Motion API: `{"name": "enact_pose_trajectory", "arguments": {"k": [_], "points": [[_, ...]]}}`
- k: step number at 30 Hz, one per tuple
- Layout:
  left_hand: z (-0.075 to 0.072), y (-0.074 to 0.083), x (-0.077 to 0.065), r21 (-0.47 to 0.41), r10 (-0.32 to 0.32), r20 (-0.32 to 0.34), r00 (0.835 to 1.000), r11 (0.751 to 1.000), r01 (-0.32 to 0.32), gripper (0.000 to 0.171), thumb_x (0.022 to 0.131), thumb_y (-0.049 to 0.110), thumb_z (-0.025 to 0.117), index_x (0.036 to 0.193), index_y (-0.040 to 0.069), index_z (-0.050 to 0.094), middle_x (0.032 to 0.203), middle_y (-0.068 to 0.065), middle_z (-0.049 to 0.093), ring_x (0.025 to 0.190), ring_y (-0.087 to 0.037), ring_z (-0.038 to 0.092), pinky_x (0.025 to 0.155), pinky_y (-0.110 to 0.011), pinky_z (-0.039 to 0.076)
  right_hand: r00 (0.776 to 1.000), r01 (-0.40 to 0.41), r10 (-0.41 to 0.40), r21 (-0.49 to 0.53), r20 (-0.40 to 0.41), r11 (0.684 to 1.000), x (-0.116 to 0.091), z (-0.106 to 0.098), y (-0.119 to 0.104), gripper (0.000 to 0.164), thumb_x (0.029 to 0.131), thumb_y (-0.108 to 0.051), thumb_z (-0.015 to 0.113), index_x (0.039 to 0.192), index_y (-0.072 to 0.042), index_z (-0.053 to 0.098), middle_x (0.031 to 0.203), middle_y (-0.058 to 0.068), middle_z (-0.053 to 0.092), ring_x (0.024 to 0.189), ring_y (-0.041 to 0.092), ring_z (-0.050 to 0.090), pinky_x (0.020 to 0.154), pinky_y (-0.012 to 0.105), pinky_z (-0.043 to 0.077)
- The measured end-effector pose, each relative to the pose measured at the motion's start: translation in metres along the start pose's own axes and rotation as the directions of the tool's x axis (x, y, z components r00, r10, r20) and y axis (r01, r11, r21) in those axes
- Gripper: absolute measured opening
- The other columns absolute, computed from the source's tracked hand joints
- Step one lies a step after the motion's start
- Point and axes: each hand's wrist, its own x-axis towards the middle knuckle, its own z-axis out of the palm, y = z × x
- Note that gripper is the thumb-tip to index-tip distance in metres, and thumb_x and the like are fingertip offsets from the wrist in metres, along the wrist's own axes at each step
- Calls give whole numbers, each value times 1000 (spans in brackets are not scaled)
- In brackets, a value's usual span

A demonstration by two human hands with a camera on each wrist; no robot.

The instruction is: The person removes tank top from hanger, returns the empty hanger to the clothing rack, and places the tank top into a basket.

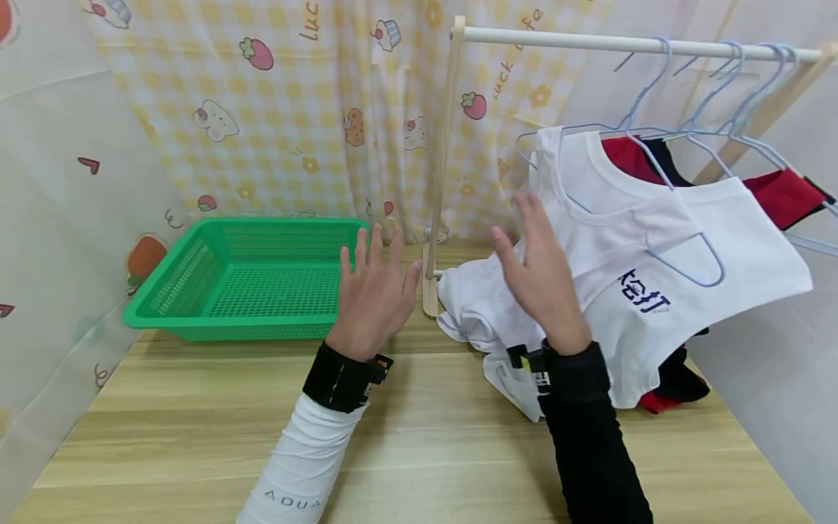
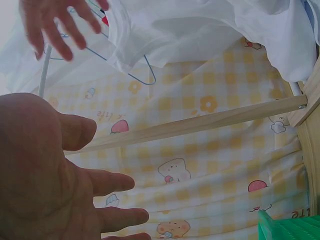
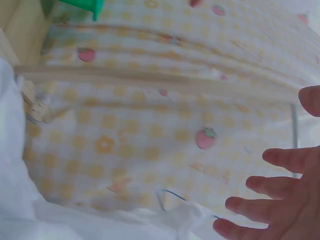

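My left hand (image 1: 373, 298) is raised over the table between the green basket and the rack's near post, its fingers spread and holding nothing. My right hand (image 1: 543, 276), fingers extended, hovers in front of a white sleeveless top (image 1: 694, 225) with dark lettering; whether it touches the fabric cannot be told. That top hangs from the rack, with a blue wire hanger (image 1: 723, 269) lying partly across its front. More white fabric (image 1: 478, 298) droops to the table below. In the left wrist view, the left palm (image 2: 40, 170) faces the rack.
A green plastic basket (image 1: 229, 329) stands at the left on the wooden table (image 1: 419, 444). The rack has a wooden post (image 1: 441, 156) and a white rail (image 1: 556, 40). Red-and-black garments (image 1: 782, 196) hang behind the white top. A patterned curtain (image 1: 281, 102) covers the back.
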Motion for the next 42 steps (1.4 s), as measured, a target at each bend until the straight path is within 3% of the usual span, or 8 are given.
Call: {"name": "enact_pose_trajectory", "arguments": {"k": [4,8,13,15,21,26,33,42], "points": [[1,0,1,-3,-7,17,1000,1000,7,67,118,47,32,172,9,25,179,-27,14,168,-47,5,132,-70,4,965,96,-74,73,-250,993,-2,-25,0,61,109,-29,61,165,-9,46,174,11,38,161,28,37,131,48,33],[1,1,3,5,-6,15,1000,1000,5,67,118,47,32,172,8,25,178,-27,15,168,-47,5,133,-70,5,868,197,-121,110,-481,974,-7,-47,-3,56,103,-22,67,157,-8,56,164,4,53,147,23,55,118,35,48],[-1,2,3,8,-5,17,1000,1000,5,68,118,48,31,172,8,24,179,-27,15,168,-46,4,133,-70,4,757,172,-126,10,-642,985,-10,-68,-4,60,97,-32,66,152,-6,59,160,4,56,148,15,50,119,26,43],[-2,2,2,2,-7,18,1000,1000,7,68,118,47,31,172,7,25,179,-27,15,168,-46,4,133,-69,4,750,101,-103,-40,-653,994,-10,-73,-1,63,97,-34,66,153,-7,58,161,5,55,151,12,46,123,25,38],[0,1,2,-5,-11,31,999,1000,11,68,118,47,29,172,7,24,179,-26,13,168,-46,4,133,-69,5,787,-145,54,-99,-614,984,-7,-79,21,64,103,-35,66,161,-14,50,168,4,48,150,16,48,128,31,35],[3,1,1,-23,-2,25,1000,1000,2,67,118,47,29,172,6,26,179,-26,16,168,-46,4,133,-70,5,769,-276,161,-95,-618,956,-4,-82,35,58,108,-35,61,162,-18,50,163,2,55,145,20,55,127,31,34],[4,1,1,-28,5,26,1000,1000,-4,67,118,45,31,171,6,26,179,-27,15,168,-46,4,133,-70,5,742,-284,158,-92,-651,954,-1,-81,46,37,112,-21,58,146,-9,69,144,15,71,139,29,63,126,35,36],[5,2,0,-22,16,30,999,1000,-15,67,118,46,32,171,5,28,178,-27,15,167,-48,6,133,-70,6,674,-257,119,-80,-729,963,0,-80,56,30,112,-19,59,134,-11,78,133,15,77,131,28,67,117,29,44]]}}
